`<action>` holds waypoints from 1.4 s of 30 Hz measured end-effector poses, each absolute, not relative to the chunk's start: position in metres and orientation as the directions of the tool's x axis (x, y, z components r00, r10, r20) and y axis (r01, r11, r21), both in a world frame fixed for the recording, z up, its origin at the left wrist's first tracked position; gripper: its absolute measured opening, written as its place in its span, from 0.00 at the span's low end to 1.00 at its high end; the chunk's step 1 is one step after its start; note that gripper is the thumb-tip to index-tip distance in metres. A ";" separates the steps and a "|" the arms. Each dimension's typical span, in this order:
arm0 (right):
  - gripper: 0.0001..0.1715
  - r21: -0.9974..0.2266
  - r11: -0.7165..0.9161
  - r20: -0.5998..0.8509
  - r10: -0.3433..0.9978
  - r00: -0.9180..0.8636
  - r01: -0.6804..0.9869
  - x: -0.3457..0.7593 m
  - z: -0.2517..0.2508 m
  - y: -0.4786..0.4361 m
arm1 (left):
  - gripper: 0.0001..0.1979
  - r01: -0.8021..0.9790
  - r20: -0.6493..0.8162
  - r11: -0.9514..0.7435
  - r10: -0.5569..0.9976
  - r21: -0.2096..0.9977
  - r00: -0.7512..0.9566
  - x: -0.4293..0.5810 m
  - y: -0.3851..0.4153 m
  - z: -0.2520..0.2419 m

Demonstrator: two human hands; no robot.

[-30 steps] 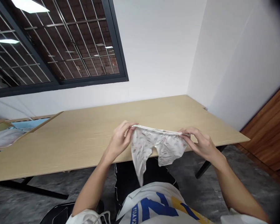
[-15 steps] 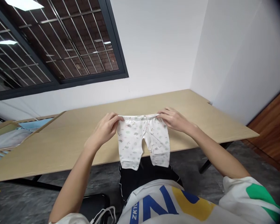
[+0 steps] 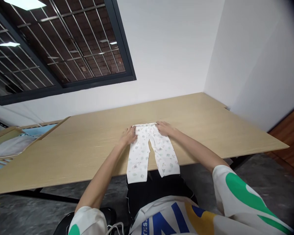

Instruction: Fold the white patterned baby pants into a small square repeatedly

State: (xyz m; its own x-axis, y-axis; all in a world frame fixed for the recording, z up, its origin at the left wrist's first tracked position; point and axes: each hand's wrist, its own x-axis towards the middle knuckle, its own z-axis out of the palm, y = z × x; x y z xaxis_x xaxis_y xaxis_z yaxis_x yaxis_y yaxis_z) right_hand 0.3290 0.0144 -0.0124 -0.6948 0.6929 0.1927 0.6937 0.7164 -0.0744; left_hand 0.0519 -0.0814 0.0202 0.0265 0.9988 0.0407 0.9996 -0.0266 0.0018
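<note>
head cam's got one pair of white pants [image 3: 150, 133] lying on one table [image 3: 88, 147], both cuffs [image 3: 137, 178] past the near edge, left hand [image 3: 129, 134] and right hand [image 3: 164, 128] at the waistband's [image 3: 145, 125] two ends, can't tell if pinching or just pressing

Small white printed pants [image 3: 138, 151] lie spread at the near edge of the desk [image 3: 83, 153], waistband toward the far edge, both legs reaching past the near edge. The left hand [image 3: 130, 135] touches the left end of the waistband, the right hand [image 3: 164, 128] the right end; how tightly the fingers close is unclear. By the desk's left edge, a wooden box [image 3: 5, 158] holds white and blue cloth. Beyond the far edge stands a white wall [image 3: 171, 49] with a barred window [image 3: 71, 45].
</note>
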 end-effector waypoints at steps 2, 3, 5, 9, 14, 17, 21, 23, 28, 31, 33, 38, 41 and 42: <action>0.22 -0.073 0.712 0.186 0.698 -0.692 0.698 0.323 -0.024 0.022 | 0.32 1.000 0.016 -0.006 1.000 -0.006 0.006 0.052 -0.070 0.011; 0.22 -0.072 0.708 0.184 0.701 -0.689 0.702 0.320 -0.029 0.025 | 0.32 1.000 0.010 0.003 1.000 -0.008 -0.003 0.052 -0.064 0.007; 0.23 -0.080 0.692 0.187 0.718 -0.671 0.718 0.316 -0.037 0.034 | 0.32 1.000 0.008 0.019 1.000 -0.006 -0.019 0.053 -0.054 0.001; 0.23 -0.114 0.645 0.203 0.760 -0.617 0.756 0.312 -0.044 0.052 | 0.31 0.998 0.033 0.059 0.998 0.009 -0.059 0.058 -0.041 -0.001; 0.26 -0.183 0.566 0.245 0.818 -0.520 0.804 0.314 -0.045 0.070 | 0.25 0.999 0.154 0.037 0.987 0.022 -0.040 0.099 -0.046 0.013; 0.26 -0.228 0.536 0.230 0.841 -0.490 0.813 0.319 -0.047 0.078 | 0.19 0.988 0.135 -0.149 0.981 0.050 0.141 0.148 -0.077 0.014; 0.22 -0.296 0.483 0.178 0.876 -0.449 0.824 0.321 -0.050 0.085 | 0.23 0.901 0.002 -0.417 0.908 0.124 0.420 0.216 -0.140 -0.003; 0.23 -0.343 0.427 0.169 0.904 -0.393 0.837 0.319 -0.050 0.089 | 0.25 0.853 -0.063 -0.507 0.854 0.128 0.517 0.239 -0.164 -0.013; 0.23 -0.469 0.233 0.129 0.972 -0.195 0.852 0.311 -0.053 0.093 | 0.25 0.857 -0.142 -0.497 0.846 0.137 0.514 0.255 -0.179 -0.021; 0.20 -0.536 0.163 0.099 0.987 -0.130 0.829 0.308 -0.054 0.096 | 0.20 0.863 -0.137 -0.478 0.855 0.160 0.499 0.251 -0.176 -0.015; 0.18 -0.582 0.130 0.079 0.992 -0.103 0.803 0.306 -0.052 0.098 | 0.18 0.866 -0.127 -0.465 0.863 0.184 0.490 0.245 -0.176 -0.009; 0.12 -0.690 0.058 0.033 0.998 -0.048 0.721 0.297 -0.039 0.103 | 0.18 0.868 -0.086 -0.412 0.889 0.276 0.449 0.220 -0.188 0.007; 0.07 -0.740 0.039 0.025 0.999 -0.031 0.672 0.284 -0.026 0.105 | 0.19 0.840 -0.051 -0.312 0.927 0.445 0.371 0.200 -0.200 0.016; 0.05 -0.753 0.037 0.025 0.999 -0.028 0.657 0.278 -0.021 0.105 | 0.19 0.820 -0.042 -0.277 0.939 0.501 0.343 0.193 -0.204 0.018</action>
State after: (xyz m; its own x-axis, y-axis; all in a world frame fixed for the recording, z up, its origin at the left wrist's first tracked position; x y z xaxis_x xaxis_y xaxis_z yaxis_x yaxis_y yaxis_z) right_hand 0.2784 0.1047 -0.0208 -0.0278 0.9993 0.0249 0.6572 0.0370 -0.7528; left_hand 0.1935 -0.2044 0.0180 0.3427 0.9385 -0.0418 0.8200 -0.2771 0.5008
